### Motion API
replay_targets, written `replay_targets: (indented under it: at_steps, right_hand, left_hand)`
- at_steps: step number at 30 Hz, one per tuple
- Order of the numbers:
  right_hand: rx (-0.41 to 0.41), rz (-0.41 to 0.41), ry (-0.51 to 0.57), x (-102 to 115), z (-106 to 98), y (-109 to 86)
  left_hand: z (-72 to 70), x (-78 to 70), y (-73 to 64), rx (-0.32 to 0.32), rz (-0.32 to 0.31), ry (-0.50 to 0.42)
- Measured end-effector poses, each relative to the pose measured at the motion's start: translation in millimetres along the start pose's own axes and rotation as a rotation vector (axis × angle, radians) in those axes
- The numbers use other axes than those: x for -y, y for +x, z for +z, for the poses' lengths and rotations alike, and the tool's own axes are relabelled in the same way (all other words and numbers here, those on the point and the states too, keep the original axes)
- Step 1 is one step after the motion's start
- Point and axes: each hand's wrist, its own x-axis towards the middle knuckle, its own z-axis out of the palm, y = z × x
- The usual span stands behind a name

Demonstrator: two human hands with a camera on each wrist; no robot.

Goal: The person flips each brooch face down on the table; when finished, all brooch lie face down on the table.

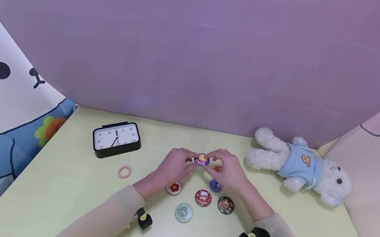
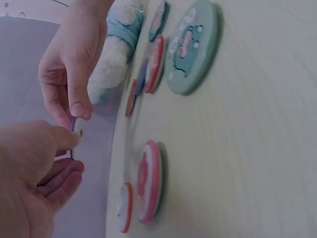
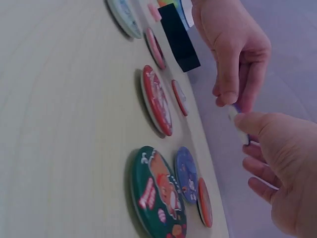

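Observation:
Both hands hold one small round purple badge (image 1: 201,160) between them, raised above the table. My left hand (image 1: 175,166) pinches its left edge with thumb and fingers, and my right hand (image 1: 229,171) pinches the right edge. Seen edge-on, the badge (image 3: 240,126) looks thin in the right wrist view. Below the hands lie several more round badges: a flower badge (image 1: 174,187), a red one (image 1: 203,198), a dark green one (image 1: 226,205), a pale green one (image 1: 183,212) and a blue one (image 1: 216,186). An orange-red badge (image 3: 205,202) is partly hidden behind my right hand in the head view.
At the table's back left stands a black-framed clock (image 1: 116,139), its face upside down to me. A pink ring (image 1: 124,172) lies in front of it. On the right, a white plush toy (image 1: 300,165) in a blue top lies on its side. A purple backdrop (image 1: 201,52) rises behind the table.

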Motion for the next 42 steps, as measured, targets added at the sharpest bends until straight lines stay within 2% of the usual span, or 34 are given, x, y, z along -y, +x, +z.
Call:
replay_targets:
  at_steps: [7,14,20,26,34,42]
  right_hand:
    - [-0.104,0.020,0.124,2,-5,0.9]
    - [-0.147,0.062,0.207,6,-9,0.7]
    - [-0.169,0.083,0.253,10,-9,1.1]
    - [-0.189,0.064,0.261,13,-10,1.8]
    - [-0.188,0.022,0.260,15,-11,2.3]
    - [-0.155,0.061,0.281,16,-11,1.0]
  left_hand:
    - [-9.9,-5.8,-1.4,-0.107,0.028,-0.078]
    - [-12.7,-9.3,-0.3,-0.215,0.039,-0.143]
    - [-15.4,-10.8,0.9,-0.259,0.028,-0.216]
    - [-15.0,-9.8,1.7,-0.290,0.056,-0.254]
    - [-16.1,-10.4,1.3,-0.284,0.077,-0.237]
    - [-15.6,-10.2,-2.0,-0.178,0.062,-0.268]
